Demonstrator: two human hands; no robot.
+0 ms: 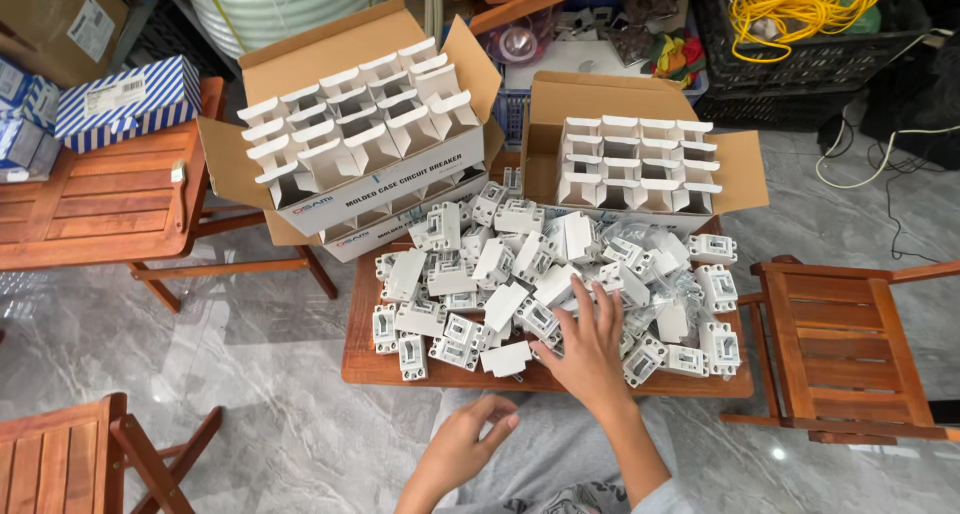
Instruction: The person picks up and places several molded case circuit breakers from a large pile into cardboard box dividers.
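Your right hand (590, 346) rests spread on the heap of small white plastic breaker units (520, 264); left hand (462, 444) hovers loosely curled, empty. Pinch one unit cleanly.

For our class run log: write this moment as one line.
right hand: flat on pile of white breakers | left hand: empty, below table edge | open cartons: behind pile

A low wooden table (365, 369) carries a heap of white circuit breakers (545, 274), with two open cartons (380, 189) along its far edge.
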